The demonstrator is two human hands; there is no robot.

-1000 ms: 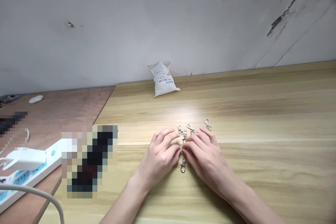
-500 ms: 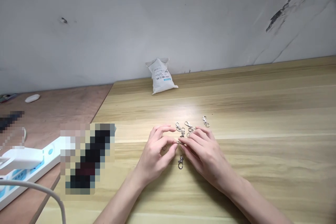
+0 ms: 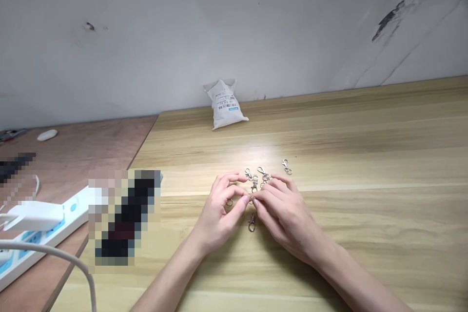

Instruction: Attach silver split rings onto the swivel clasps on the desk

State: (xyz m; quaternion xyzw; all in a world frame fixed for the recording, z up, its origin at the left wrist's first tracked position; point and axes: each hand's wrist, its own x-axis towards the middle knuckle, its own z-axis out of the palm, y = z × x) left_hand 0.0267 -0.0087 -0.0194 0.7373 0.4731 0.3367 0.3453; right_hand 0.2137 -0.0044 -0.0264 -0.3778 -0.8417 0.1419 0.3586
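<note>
Left hand [image 3: 223,214] and right hand [image 3: 283,219] are closing their grips together on a small metal ring [image 3: 251,200] amid swivel clasps [image 3: 263,174] on a pale wooden desk [image 3: 365,156], a white parcel [image 3: 225,105] leaning against a scuffed white wall [image 3: 146,34], a power strip [image 3: 47,229] sitting lower left.

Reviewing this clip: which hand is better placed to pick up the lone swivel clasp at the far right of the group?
Right, probably: the right hand lies just below the lone swivel clasp, while the left hand sits on the far side of the other clasps.
</note>
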